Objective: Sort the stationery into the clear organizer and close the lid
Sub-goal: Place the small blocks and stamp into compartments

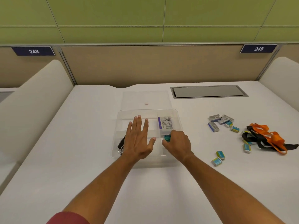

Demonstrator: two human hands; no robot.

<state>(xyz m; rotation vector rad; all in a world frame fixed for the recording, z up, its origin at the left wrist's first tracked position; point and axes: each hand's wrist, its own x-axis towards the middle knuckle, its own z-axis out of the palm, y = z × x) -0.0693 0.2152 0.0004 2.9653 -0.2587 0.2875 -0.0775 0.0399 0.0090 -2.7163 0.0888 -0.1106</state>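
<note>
On white desk (80, 159), left grip (139, 139) wide; right grip (177, 143) holding teal box (167, 137).

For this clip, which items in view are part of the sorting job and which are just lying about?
Job: clear organizer, its lid, teal box pinched by the right hand, small boxes, lanyards, binder clips.
Lying about: cable hatch, desk number signs.

My left hand (139, 139) flat over clear organizer (175, 112); right hand (178, 143) pinches teal box (167, 137) inside organizer's right compartment; more boxes (220, 119) right of organizer.
</note>
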